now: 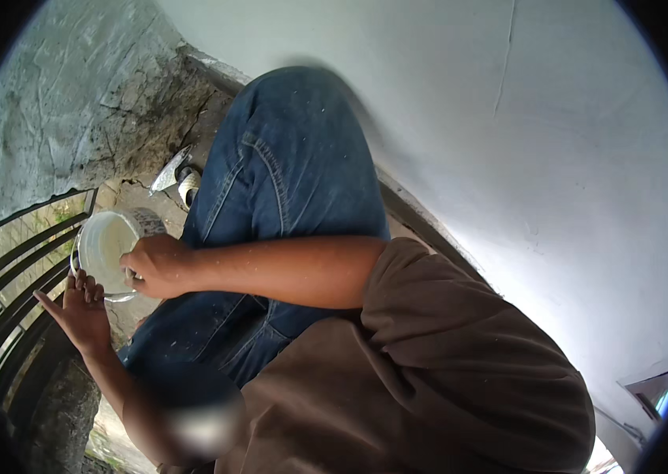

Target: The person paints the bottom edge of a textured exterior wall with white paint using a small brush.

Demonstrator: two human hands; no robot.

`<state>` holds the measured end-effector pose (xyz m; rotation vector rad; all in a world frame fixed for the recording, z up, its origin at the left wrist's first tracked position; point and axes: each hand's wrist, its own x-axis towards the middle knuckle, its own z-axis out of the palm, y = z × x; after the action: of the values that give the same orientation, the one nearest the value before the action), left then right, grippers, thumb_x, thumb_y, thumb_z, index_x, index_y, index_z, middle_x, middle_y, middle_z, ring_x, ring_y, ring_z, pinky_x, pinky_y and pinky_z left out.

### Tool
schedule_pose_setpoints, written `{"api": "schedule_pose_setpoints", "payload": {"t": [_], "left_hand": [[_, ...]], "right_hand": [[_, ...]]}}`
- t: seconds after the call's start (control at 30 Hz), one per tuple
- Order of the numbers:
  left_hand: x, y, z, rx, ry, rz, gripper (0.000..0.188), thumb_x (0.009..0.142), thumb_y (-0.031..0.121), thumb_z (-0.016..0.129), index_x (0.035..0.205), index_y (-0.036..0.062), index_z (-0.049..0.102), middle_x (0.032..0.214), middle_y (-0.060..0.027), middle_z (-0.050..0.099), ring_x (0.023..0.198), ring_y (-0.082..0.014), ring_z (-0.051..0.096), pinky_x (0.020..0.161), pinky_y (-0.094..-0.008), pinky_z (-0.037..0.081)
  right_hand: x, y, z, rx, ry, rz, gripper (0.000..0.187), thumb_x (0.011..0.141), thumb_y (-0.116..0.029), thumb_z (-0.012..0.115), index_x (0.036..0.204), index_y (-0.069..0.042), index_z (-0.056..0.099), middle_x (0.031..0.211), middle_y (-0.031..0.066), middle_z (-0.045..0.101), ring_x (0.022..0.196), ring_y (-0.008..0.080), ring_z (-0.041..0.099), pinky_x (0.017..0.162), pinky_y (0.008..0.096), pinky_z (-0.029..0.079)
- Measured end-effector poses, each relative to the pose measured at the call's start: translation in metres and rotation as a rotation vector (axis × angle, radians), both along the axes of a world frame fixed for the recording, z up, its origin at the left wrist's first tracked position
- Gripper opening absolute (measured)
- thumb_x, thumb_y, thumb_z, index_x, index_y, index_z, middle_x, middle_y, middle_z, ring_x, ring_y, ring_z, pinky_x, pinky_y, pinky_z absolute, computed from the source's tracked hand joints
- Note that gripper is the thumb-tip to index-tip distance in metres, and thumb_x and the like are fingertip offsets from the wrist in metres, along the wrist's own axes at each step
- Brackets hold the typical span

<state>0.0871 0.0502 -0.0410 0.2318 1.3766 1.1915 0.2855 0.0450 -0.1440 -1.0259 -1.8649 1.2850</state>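
A white plastic bucket [92, 238] tilts with its mouth toward me, left of my bent knees. Pale, creamy stuff coats its inside. My left hand [85, 314] is at the bucket's lower left rim, near the thin wire handle. Its fingers curl against that edge while the thumb sticks out to the left. Reaching across my lap, my right hand [158, 267] is closed at the bucket's mouth. Whatever lies in its curled fingers is mostly hidden; only a small pale bit shows below them.
Dark metal railing bars [14, 304] run along the left. A rough, cracked grey wall [73, 103] stands beyond them, and a smooth white wall [539, 158] rises on the right. Near my knee, a crumpled pale wrapper [168, 172] and a dark-and-white object [189, 184] lie on the cracked ground.
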Motion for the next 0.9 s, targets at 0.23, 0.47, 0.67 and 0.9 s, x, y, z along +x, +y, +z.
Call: {"api": "schedule_pose_setpoints", "payload": {"t": [0.23, 0.47, 0.67, 0.9], "left_hand": [[-0.013, -0.001, -0.008, -0.036, 0.057, -0.085, 0.07, 0.104, 0.073, 0.038, 0.109, 0.0054, 0.054, 0.09, -0.0003, 0.048, 0.067, -0.0099, 0.035, 0.064, -0.0248, 0.034], [0.005, 0.005, -0.002, -0.117, 0.072, -0.081, 0.06, 0.107, 0.064, 0.039, 0.108, 0.0063, 0.054, 0.092, -0.0006, 0.053, 0.073, -0.0108, 0.042, 0.071, -0.026, 0.037], [-0.015, -0.005, 0.002, -0.001, 0.017, -0.172, 0.061, 0.106, 0.064, 0.043, 0.104, 0.0053, 0.055, 0.088, -0.0007, 0.049, 0.072, -0.0123, 0.043, 0.072, -0.029, 0.038], [-0.029, -0.013, -0.001, 0.08, -0.103, -0.148, 0.062, 0.106, 0.062, 0.043, 0.115, 0.0026, 0.057, 0.086, 0.0003, 0.047, 0.071, -0.0121, 0.044, 0.071, -0.0293, 0.04]], "right_hand": [[-0.013, -0.008, 0.005, -0.07, -0.008, 0.094, 0.023, 0.081, -0.018, 0.072, 0.091, 0.003, 0.069, 0.078, 0.025, 0.069, 0.073, 0.0441, 0.071, 0.068, 0.0526, 0.056], [-0.012, -0.007, -0.011, -0.016, -0.01, 0.123, 0.016, 0.084, -0.012, 0.063, 0.087, 0.003, 0.066, 0.078, 0.025, 0.069, 0.075, 0.0445, 0.071, 0.068, 0.0545, 0.054], [-0.015, -0.006, -0.017, 0.091, -0.041, 0.128, 0.014, 0.085, -0.01, 0.06, 0.087, 0.002, 0.066, 0.081, 0.0257, 0.068, 0.081, 0.0444, 0.07, 0.072, 0.0559, 0.053], [0.0, 0.0, -0.009, -0.018, -0.033, 0.074, 0.032, 0.089, -0.012, 0.063, 0.117, 0.0, 0.072, 0.098, 0.0253, 0.073, 0.093, 0.0445, 0.071, 0.083, 0.0534, 0.056]]}}
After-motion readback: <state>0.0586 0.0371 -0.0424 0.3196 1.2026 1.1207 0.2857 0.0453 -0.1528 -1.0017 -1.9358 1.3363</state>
